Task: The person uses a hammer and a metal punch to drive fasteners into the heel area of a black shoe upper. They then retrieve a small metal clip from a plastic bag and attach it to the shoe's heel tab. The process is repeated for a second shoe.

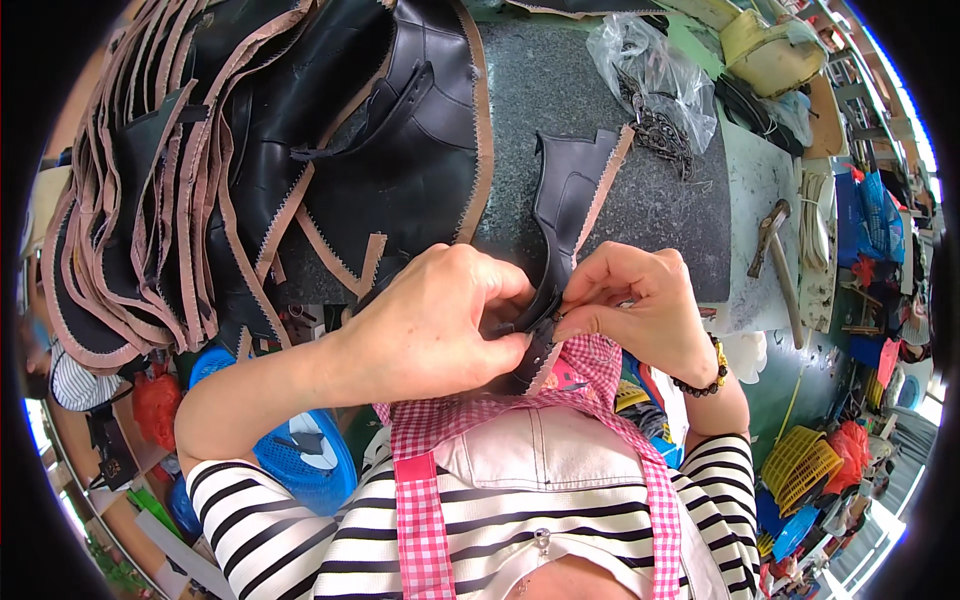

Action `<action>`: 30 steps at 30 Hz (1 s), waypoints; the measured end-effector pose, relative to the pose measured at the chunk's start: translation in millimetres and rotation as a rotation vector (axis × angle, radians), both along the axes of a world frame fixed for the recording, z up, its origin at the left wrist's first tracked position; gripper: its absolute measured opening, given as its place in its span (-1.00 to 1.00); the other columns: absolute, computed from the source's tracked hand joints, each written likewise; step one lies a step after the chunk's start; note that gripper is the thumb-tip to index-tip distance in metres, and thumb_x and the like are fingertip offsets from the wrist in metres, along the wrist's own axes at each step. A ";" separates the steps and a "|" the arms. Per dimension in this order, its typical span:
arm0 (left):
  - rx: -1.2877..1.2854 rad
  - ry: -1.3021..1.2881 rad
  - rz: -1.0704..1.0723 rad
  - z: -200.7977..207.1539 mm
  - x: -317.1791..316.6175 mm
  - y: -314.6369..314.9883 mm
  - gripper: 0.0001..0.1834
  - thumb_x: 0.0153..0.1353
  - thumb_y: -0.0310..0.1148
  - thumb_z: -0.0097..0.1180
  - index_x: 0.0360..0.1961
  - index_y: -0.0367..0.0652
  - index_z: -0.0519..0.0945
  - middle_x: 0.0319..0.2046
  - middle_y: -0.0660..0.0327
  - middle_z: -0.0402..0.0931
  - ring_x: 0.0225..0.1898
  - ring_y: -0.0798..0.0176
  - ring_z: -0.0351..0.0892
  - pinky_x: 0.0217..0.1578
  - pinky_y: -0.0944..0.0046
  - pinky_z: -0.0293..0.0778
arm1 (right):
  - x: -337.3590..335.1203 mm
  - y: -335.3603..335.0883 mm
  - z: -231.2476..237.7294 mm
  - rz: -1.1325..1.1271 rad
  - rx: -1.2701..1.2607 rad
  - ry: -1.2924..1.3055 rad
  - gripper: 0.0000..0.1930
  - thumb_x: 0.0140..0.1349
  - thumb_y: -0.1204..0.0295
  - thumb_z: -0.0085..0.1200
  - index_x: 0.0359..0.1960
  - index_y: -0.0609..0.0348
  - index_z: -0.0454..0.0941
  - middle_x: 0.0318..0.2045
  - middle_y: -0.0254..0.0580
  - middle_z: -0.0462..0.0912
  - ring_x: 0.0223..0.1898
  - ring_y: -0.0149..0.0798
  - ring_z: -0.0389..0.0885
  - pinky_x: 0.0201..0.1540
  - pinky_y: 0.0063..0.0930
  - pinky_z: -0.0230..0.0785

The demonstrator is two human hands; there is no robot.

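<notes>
A black leather shoe upper (570,195) with a zigzag-cut tan edge stands at the near edge of the table, its lower end hanging over my lap. My left hand (435,325) is closed round its near part, thumb and fingers gripping the leather. Right beside it, the fingertips of my right hand (640,310) pinch a small dark part at the upper's edge. Those fingers mostly cover that part, and I cannot tell what it is. More black leather uppers (425,140) with the same tan edging lie to the left of my hands.
A thick stack of leather pieces (165,215) fills the table's left. At the far right, dark metal pieces (655,125) spill from a clear plastic bag (645,55). A hammer (770,245) lies on the right. Blue baskets (310,465) stand below on the left, a yellow basket (800,468) on the right.
</notes>
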State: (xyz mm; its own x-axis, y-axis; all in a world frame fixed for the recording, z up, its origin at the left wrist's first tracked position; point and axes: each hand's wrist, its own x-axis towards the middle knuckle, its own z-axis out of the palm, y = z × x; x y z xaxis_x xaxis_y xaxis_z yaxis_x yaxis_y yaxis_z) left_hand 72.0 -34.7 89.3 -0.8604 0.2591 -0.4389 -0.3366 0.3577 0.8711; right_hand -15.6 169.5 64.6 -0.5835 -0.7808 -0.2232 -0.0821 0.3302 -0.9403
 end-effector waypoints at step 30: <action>0.152 -0.092 0.238 -5.9 18.1 18.9 -0.81 0.18 -0.48 0.28 -0.26 -0.42 0.61 -0.42 0.24 0.64 -0.37 0.56 0.52 -0.36 0.49 0.46 | 3.6 12.7 -16.3 0.054 -0.075 -0.139 -0.80 0.02 0.58 0.37 -0.36 0.32 0.57 -0.46 -0.33 0.64 -0.39 -0.57 0.58 -0.35 -0.65 0.45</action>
